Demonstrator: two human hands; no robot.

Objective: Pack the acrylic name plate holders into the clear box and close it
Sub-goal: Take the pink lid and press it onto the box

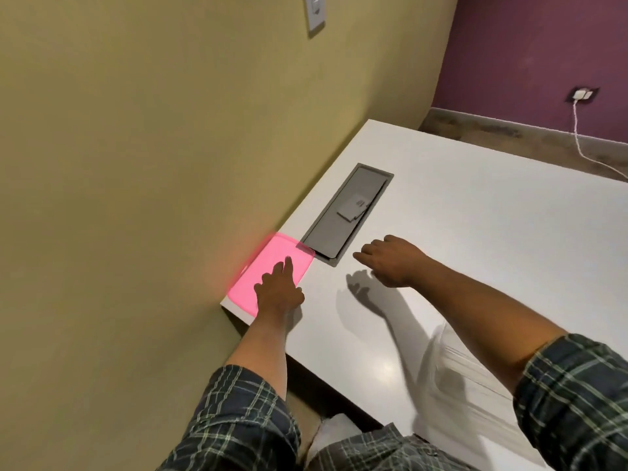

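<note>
**Inspector:** Head view, sole camera. One pink translucent sheet (268,266), taken to be an acrylic name plate holder, lies flat at the near-left corner of the white table (475,249), hard against the yellow wall (136,164). Its long axis runs along the wall edge, away from the person.

**Clerk:** Hands?

**Inspector:** Two. Left hand (278,290) is over the sheet's near end, fingers extended forward and slightly spread, tips on or just above the pink surface; contact cannot be confirmed. It grips nothing. Right hand (390,260) hovers above the table well to the right of the sheet, palm down, fingers loosely curled, holding nothing.

**Clerk:** Governing relation?

**Inspector:** The sheet lies directly ahead of and beneath the left fingertips, which point along its long axis. The left hand is plainly the nearer. In my judgement a lift calls for sliding the sheet off the wall or catching its free right edge, since it lies flat.

**Clerk:** The clear box?

**Inspector:** Possibly the streaked, transparent shape (475,379) under the right forearm (492,317), near the front edge; it is blurred and I cannot identify it.

**Clerk:** Other items?

**Inspector:** One grey recessed cable hatch (346,212) set in the tabletop, just beyond the sheet's far corner. One wall socket (582,95) with one white cable on the purple wall.
</note>
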